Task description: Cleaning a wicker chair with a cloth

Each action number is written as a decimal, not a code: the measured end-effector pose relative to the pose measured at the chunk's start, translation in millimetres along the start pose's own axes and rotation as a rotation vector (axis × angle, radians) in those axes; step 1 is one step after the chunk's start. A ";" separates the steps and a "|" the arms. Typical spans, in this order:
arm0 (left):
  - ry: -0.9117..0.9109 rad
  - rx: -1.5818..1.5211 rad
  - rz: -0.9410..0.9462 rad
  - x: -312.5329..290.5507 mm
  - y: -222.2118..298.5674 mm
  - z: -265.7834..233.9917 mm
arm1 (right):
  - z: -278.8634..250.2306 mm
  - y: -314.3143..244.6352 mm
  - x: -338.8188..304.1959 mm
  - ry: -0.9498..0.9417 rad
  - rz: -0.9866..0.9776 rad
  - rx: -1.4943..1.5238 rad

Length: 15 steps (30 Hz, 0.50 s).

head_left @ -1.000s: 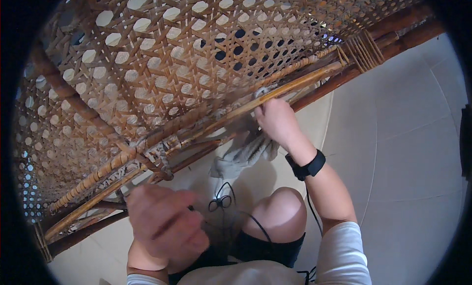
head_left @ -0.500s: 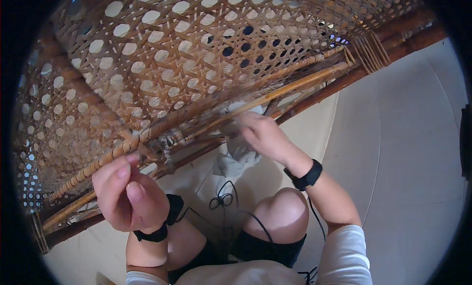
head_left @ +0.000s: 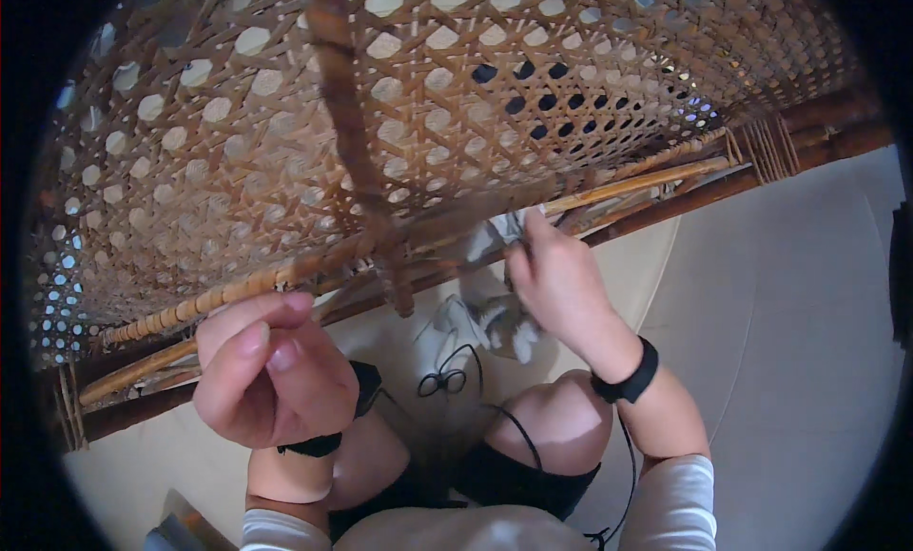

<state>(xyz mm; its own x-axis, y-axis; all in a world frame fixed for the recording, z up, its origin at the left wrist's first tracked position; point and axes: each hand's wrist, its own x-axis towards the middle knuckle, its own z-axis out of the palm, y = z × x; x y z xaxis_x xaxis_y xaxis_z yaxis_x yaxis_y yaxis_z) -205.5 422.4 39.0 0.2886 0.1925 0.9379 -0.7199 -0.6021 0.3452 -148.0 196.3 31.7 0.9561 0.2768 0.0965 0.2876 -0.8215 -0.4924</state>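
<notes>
A woven cane panel (head_left: 399, 95) with a brown rattan frame spans the upper view, slanting from lower left to upper right. My right hand (head_left: 566, 280) is closed on a whitish cloth (head_left: 509, 228), pressed against the light-coloured rattan rod (head_left: 647, 182) along the frame's lower edge. More grey-white cloth (head_left: 456, 328) hangs below that hand. Just under the wrapped rail (head_left: 209, 299), my left hand (head_left: 276, 370) is curled with thumb and fingertips drawn together. Whatever it may pinch is too small to make out. Between the hands, a dark brown crosspiece (head_left: 347, 133) crosses the rail, its lower end free.
Cord bindings (head_left: 775, 152) wrap the frame at the right end, with others at the left. Black cables (head_left: 447, 380) loop between my knees. Beneath is a pale floor covering (head_left: 761, 294) with seams. A grey and brown object (head_left: 181, 527) lies at lower left.
My right hand with the cloth has shifted to the right along the rod. The crosspiece now appears farther right and more upright. My left hand, still curled, sits slightly right.
</notes>
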 end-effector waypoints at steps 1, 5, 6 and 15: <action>0.026 -0.006 0.003 -1.2 0.1 -2.5 | 9.5 -10.9 4.4 0.011 0.037 -0.293; 0.093 0.013 -0.033 12.3 12.6 -7.0 | 45.0 -13.0 19.4 -0.061 -0.097 -0.336; 0.094 0.000 -0.032 17.8 16.1 -2.6 | 50.5 -12.5 21.1 0.012 -0.120 -0.342; 0.491 -0.402 -0.539 43.9 43.6 0.3 | 67.1 -47.8 11.7 -0.159 -0.183 -0.151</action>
<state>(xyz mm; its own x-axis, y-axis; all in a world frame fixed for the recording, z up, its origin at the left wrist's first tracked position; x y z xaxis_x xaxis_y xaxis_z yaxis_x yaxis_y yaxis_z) -224.1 404.4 95.2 0.4173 0.7473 0.5172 -0.7593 -0.0260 0.6502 -154.4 272.3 -1.7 0.8701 0.4920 0.0296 0.4710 -0.8124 -0.3437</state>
